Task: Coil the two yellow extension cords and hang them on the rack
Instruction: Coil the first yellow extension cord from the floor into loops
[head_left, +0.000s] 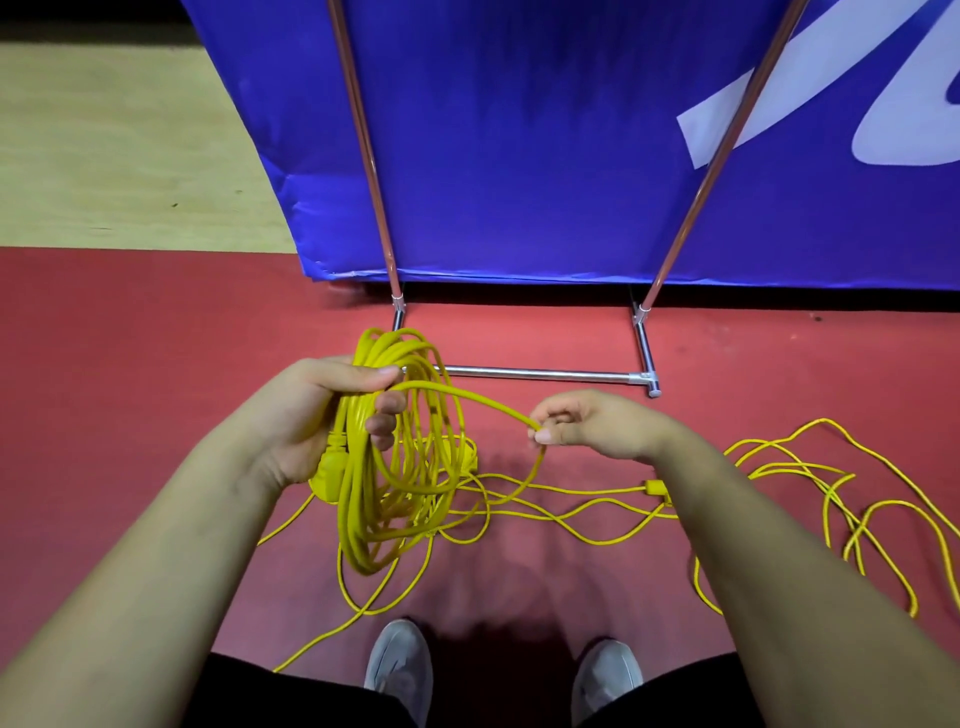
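Your grey shoes (400, 670) stand on the red matte floor (156, 338), where loose yellow extension cord (655, 488) sprawls in tangled loops beside the chrome tubular rack (540, 373) base.

We see bright yellow extension cords (358, 493), a silver metal tube rack (540, 373), a blue fabric banner (519, 156) with white shapes, a red floor (130, 338) and grey shoes (400, 665).

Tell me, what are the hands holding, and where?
The left hand grips the coil near its top. The right hand pinches the loose cord leading from it.
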